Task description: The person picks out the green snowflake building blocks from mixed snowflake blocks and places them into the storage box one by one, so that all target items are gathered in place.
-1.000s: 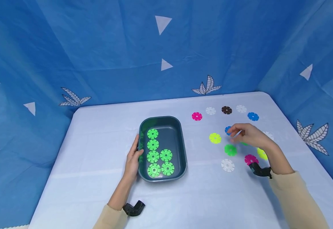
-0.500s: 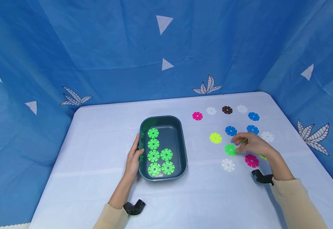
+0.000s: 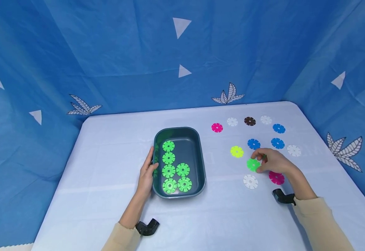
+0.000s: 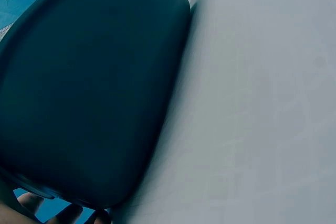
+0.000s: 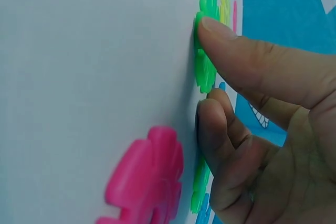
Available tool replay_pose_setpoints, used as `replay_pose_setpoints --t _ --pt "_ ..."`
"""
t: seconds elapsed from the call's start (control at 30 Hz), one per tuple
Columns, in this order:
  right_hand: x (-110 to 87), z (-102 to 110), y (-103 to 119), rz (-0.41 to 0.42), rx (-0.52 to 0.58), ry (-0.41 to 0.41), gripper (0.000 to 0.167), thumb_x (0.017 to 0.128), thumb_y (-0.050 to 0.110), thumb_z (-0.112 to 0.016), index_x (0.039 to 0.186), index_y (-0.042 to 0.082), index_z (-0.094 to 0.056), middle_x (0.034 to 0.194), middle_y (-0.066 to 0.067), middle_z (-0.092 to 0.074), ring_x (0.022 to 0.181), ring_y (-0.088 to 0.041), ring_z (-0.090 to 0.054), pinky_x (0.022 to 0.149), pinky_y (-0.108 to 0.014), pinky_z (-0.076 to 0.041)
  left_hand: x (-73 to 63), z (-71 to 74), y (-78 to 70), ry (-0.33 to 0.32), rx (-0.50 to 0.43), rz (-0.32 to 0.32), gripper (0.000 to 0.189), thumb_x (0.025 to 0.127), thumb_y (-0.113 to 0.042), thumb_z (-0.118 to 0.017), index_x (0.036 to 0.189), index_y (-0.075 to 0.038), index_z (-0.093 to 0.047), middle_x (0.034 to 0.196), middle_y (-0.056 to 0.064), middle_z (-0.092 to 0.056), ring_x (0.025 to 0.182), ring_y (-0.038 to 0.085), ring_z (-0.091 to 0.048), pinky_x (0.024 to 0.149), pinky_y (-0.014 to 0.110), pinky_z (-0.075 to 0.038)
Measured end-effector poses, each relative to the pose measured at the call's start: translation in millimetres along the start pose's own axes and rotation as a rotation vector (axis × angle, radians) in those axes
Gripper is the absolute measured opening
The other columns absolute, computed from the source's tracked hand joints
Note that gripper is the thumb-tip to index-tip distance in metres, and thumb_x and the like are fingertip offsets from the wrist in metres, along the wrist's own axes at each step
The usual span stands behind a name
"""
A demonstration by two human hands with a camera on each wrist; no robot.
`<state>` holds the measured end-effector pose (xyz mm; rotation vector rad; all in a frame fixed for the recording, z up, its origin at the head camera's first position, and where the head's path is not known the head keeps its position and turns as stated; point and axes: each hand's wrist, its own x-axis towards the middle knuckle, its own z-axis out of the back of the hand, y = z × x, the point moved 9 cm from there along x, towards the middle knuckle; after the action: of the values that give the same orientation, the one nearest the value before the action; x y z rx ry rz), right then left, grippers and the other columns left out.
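Observation:
My left hand (image 3: 145, 177) grips the left side of a dark green plastic tray (image 3: 188, 150), thumb over the rim, other fingers along the outer wall. Several green notched plastic discs (image 3: 168, 158) lie flat inside, in two columns. At the right, my right hand (image 3: 274, 161) is low over the table, its thumb and fingers at the edges of a green notched disc (image 3: 253, 165). The right wrist view shows the thumb on that disc, while the curled fingers hold a second green disc (image 5: 199, 187) against the hand, mostly hidden.
Around the right hand lie blue (image 3: 253, 144), yellow (image 3: 237, 151), white (image 3: 250, 181) and magenta (image 3: 276, 177) discs. Farther back are a brown disc (image 3: 249, 121) and others. A white cloth covers the table (image 3: 223, 216); blue curtains (image 3: 122, 62) hang behind it and at both sides.
My right hand has come down, picked up one green disc, then shifted left to the other green disc beside it. The left hand and tray stay put.

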<state>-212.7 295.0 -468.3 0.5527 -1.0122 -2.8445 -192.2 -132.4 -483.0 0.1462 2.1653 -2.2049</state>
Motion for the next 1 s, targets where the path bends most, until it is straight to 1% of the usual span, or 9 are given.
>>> replay_pose_setpoints --t 0.37,0.57,0.67,0.77,0.87,1.0 --pt "0.9 -1.2 1.2 -0.006 -0.054 -0.028 0.044 0.067 0.006 -0.086 0.104 0.002 -0.061 0.09 -0.009 -0.054 0.082 -0.022 -0.05 0.062 -0.026 -0.05 -0.3 -0.5 -0.7 0.0 -0.005 -0.003 0.06 0.102 -0.012 -0.036 0.157 -0.027 -0.02 0.165 -0.009 -0.012 0.153 0.014 -0.004 0.125 0.042 -0.004" --pt "-0.5 0.3 0.1 0.001 -0.058 -0.044 0.04 0.071 0.006 -0.083 0.103 0.004 -0.058 0.087 -0.007 -0.054 0.082 -0.022 -0.051 0.061 -0.024 -0.05 0.4 -0.6 0.1 -0.003 0.001 -0.008 0.061 0.101 -0.01 -0.037 0.158 -0.025 -0.019 0.165 -0.005 -0.011 0.153 0.018 -0.003 0.124 0.046 -0.004" --pt "-1.3 1.6 0.9 0.027 -0.031 -0.045 0.035 0.075 0.005 -0.08 0.103 0.005 -0.059 0.087 -0.008 -0.054 0.084 -0.022 -0.051 0.061 -0.024 -0.05 0.6 -0.3 0.5 -0.003 0.005 -0.008 0.061 0.101 -0.01 -0.037 0.158 -0.024 -0.019 0.165 -0.005 -0.011 0.153 0.018 -0.003 0.124 0.046 -0.004" --pt "-1.6 2.8 0.1 0.041 0.014 -0.031 0.029 0.078 0.003 -0.076 0.103 0.004 -0.06 0.089 -0.009 -0.054 0.087 -0.023 -0.051 0.062 -0.023 -0.051 0.1 0.2 1.2 -0.008 -0.002 0.004 0.06 0.102 -0.011 -0.037 0.157 -0.026 -0.02 0.165 -0.009 -0.012 0.153 0.015 -0.004 0.125 0.043 -0.005" --pt "-2.0 4.3 -2.2 0.031 0.061 -0.004 0.026 0.081 0.001 -0.072 0.104 0.002 -0.061 0.091 -0.01 -0.055 0.088 -0.024 -0.052 0.062 -0.023 -0.053 -0.5 0.2 0.3 -0.004 0.001 0.006 0.06 0.102 -0.012 -0.037 0.157 -0.027 -0.02 0.165 -0.01 -0.012 0.153 0.014 -0.004 0.125 0.042 -0.004" --pt "-0.4 8.1 -3.3 0.017 0.103 0.021 0.024 0.085 0.003 -0.069 0.107 0.0 -0.061 0.091 -0.011 -0.055 0.084 -0.024 -0.055 0.061 -0.026 -0.053 -0.8 -0.1 -1.1 -0.003 0.001 0.006 0.06 0.102 -0.012 -0.036 0.157 -0.027 -0.019 0.165 -0.01 -0.011 0.153 0.014 -0.003 0.125 0.042 -0.004"
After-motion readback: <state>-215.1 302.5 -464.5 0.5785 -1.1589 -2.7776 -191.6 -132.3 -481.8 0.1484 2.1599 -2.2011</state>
